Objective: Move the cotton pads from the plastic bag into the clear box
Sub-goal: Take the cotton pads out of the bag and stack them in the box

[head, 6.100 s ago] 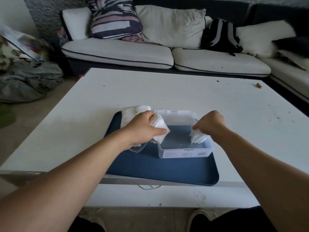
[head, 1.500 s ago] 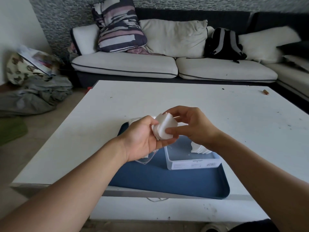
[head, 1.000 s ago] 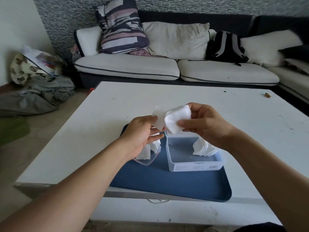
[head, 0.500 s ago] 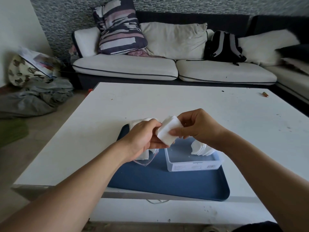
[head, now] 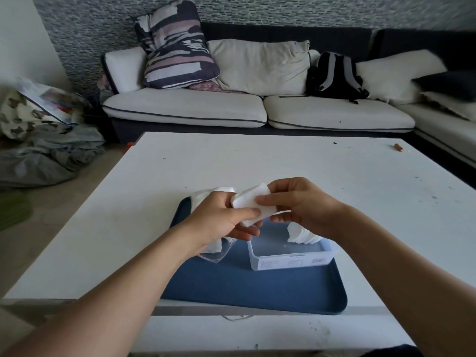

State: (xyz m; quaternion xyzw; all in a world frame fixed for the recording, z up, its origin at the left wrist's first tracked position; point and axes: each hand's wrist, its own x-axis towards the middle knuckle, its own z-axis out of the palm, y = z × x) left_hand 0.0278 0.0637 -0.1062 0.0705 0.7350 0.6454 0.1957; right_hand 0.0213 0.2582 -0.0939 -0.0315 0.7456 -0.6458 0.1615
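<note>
Our left hand [head: 219,217] and right hand [head: 304,204] both had fingers [head: 268,200] clamped on one wad of cotton pads [head: 253,203]. Plastic bag [head: 215,249] hung under the left fingers. Clear box [head: 288,258] sat just below the right fingers, pads stacked inside [head: 302,234], on the blue tray [head: 252,289], on the worktop [head: 257,161].

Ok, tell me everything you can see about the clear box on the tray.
The clear box is a shallow, lidless rectangle of see-through plastic with a white barcode label on its near wall. It sits flat on the right half of the blue tray. A small pile of white cotton pads lies in its far right corner; the rest looks empty. The right hand hovers above, not touching.
</note>
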